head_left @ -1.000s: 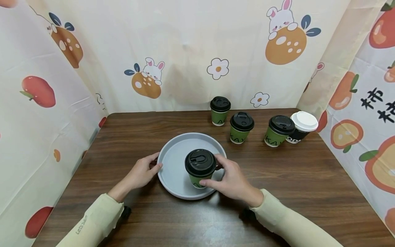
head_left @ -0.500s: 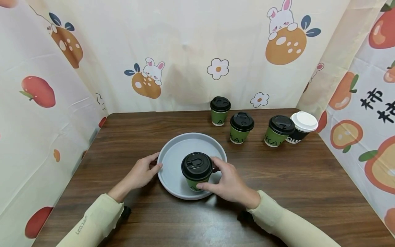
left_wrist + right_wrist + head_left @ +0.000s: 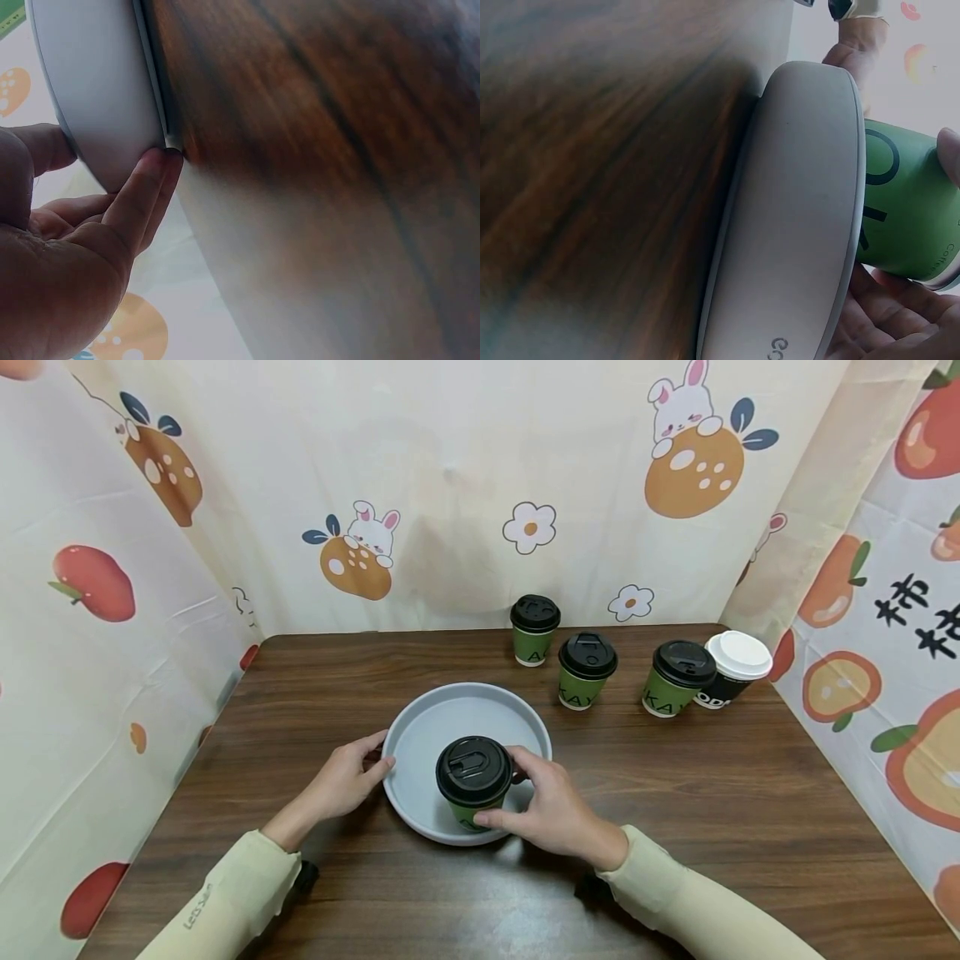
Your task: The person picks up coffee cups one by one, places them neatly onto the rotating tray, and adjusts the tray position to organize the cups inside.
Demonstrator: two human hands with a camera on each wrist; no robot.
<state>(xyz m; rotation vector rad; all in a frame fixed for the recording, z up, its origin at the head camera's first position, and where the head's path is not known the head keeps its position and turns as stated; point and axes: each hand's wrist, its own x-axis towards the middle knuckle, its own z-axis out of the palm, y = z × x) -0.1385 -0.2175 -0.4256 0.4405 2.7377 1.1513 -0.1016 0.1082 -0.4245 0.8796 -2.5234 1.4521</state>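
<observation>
We've got both hands busy. The left hand (image 3: 347,781) is at the plate's nine o'clock, forearm slanting up from seven, thumb and fingers pinching the side of the pale grey plate (image 3: 420,735). The right hand (image 3: 555,810) is at about four, curled around the green cup (image 3: 471,783), with the thumb at the cup's five and the index finger near its three. Both arms wear pale sleeves (image 3: 232,893) (there's print on the left one, for the curious).

The head view hides most of the left fingertips, but from the left wrist we see the thumb up by the rim and the fingertips at the bottom edge, right by the wooden table (image 3: 300,112). The right wrist view gives us lettering (image 3: 778,349) at six o'clock on the plate's outer wall, plus big dark letters on the cup. The wall covers the cup's base there, so we can't tell if it's touching down.

The cup looks upright, with a glossy black lid (image 3: 474,767), over the plate's six o'clock side. Farther out we spot a far cup (image 3: 534,631) at one, a second cup (image 3: 585,668) at two, then a third cup (image 3: 677,677) and a white-lidded cup (image 3: 740,658) between two and three.
</observation>
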